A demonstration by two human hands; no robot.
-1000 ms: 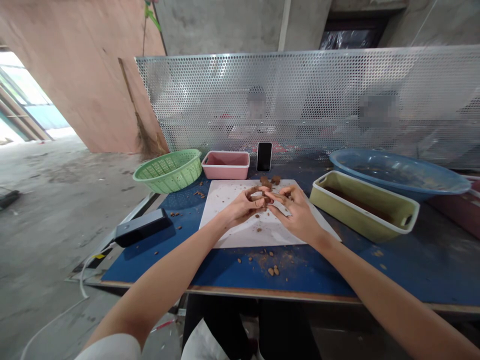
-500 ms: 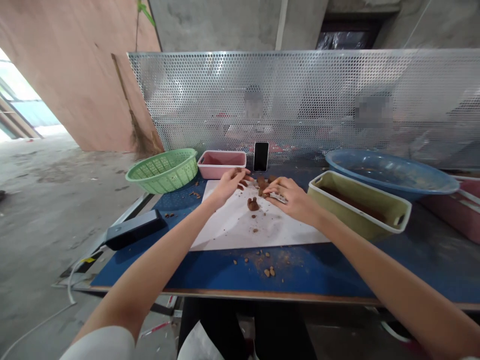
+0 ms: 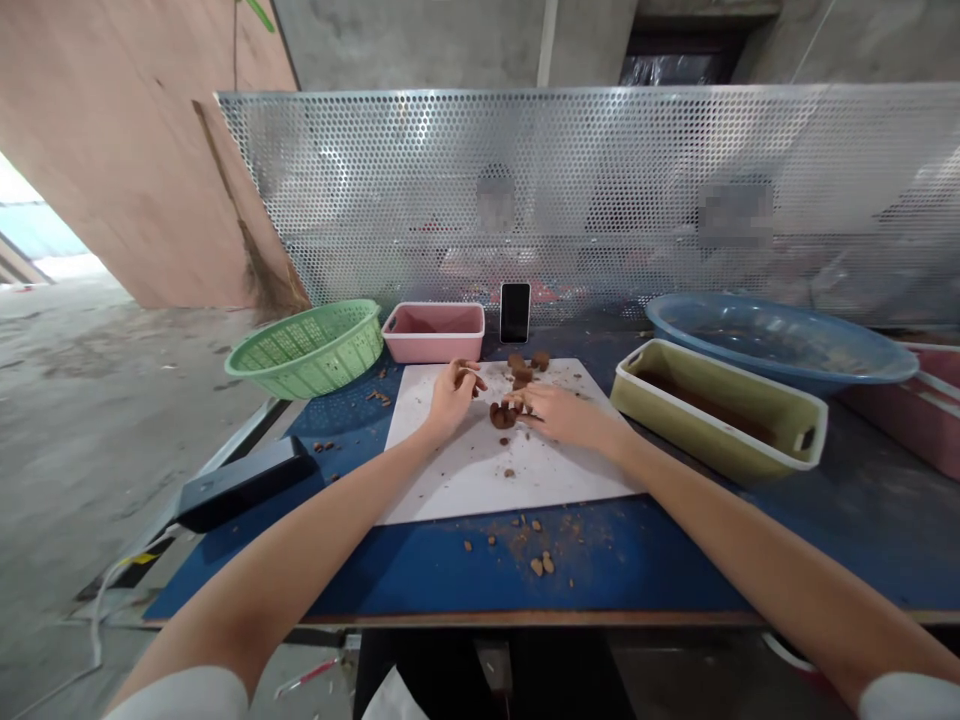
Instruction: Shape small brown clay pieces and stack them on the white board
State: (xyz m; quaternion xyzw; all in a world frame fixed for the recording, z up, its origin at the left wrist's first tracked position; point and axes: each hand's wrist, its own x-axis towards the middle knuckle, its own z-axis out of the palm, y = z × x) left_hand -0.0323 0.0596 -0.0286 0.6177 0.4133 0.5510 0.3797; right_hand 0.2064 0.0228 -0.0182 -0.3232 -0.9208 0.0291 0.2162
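The head view shows a small brown lump, which looks like clay, on a white board, right of the board's middle line and between the two hands. The right hand has its fingertips at the lump's right side; whether they pinch it or only touch it, I cannot tell. The left hand is open, its fingers loosely bent above the board, just apart from the lump. More brown lumps sit near the board's far edge, and crumbs are scattered over it.

Containers stand around the board. The green basket, at the far left, tilts toward the person, with slotted walls. Beside it is a pink tub with a white rim; its bottom is hidden. To the right, the olive tub holds something reddish brown — liquid or wet clay, too unclear to say. Behind it lies a wide blue basin, its inside dark and smeared, and a second pink tub shows partly at the right edge.

A phone stands upright behind the board. Small brown bits and dust lie on the blue tabletop — most near its front edge.
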